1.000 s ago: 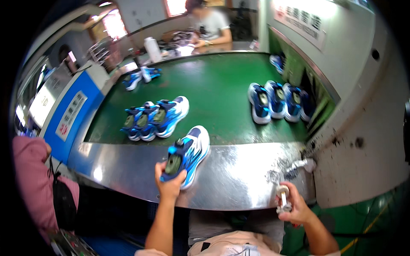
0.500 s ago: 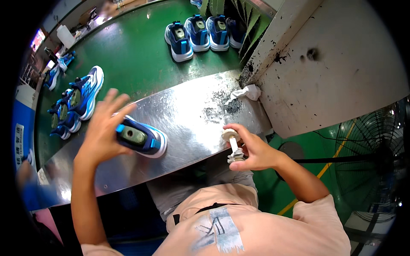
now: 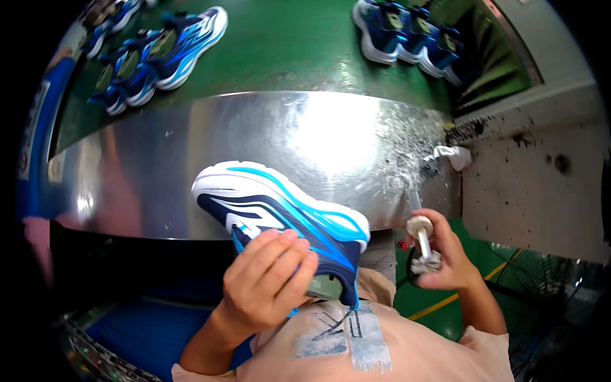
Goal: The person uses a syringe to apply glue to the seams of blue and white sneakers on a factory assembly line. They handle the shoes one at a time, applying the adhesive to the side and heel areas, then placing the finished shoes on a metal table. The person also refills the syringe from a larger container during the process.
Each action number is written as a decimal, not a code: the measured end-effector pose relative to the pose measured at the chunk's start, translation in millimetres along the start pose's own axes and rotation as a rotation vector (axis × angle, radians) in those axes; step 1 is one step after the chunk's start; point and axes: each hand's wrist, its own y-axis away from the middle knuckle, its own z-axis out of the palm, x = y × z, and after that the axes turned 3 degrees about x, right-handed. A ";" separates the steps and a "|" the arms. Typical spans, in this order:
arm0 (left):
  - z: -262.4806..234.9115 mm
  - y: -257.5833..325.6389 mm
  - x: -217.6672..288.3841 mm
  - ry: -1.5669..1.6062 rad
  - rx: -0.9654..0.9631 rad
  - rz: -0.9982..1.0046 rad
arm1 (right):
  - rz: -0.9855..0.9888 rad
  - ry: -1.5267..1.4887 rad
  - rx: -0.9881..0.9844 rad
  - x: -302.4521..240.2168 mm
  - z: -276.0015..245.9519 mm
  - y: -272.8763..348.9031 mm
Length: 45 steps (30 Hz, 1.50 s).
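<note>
My left hand is closed round a blue, navy and white running shoe, tilted on its side in front of my chest with its white sole edge facing away from me. A green shoe last shows in the shoe's opening. To the right, my right hand grips a slim tool with a pale shaft, a cream disc round it and a crumpled whitish wad near the lower end. A narrow flat metal blade seems to stick out past the disc. Its full shape is partly hidden by my fingers.
A shiny metal ledge runs along the green work surface. More such shoes stand at the far left, and others at the far right. Black-smeared metal, a crumpled white scrap and a pale panel lie to the right.
My left hand has taken hold of the shoe, lifted it off the ledge toward my chest and turned it on its side. My right hand still holds the tool. The head view has shifted.
</note>
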 end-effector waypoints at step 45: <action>5.7 24.9 0.8 0.000 0.141 0.020 | 0.341 -0.305 -0.179 -182.9 93.5 -81.7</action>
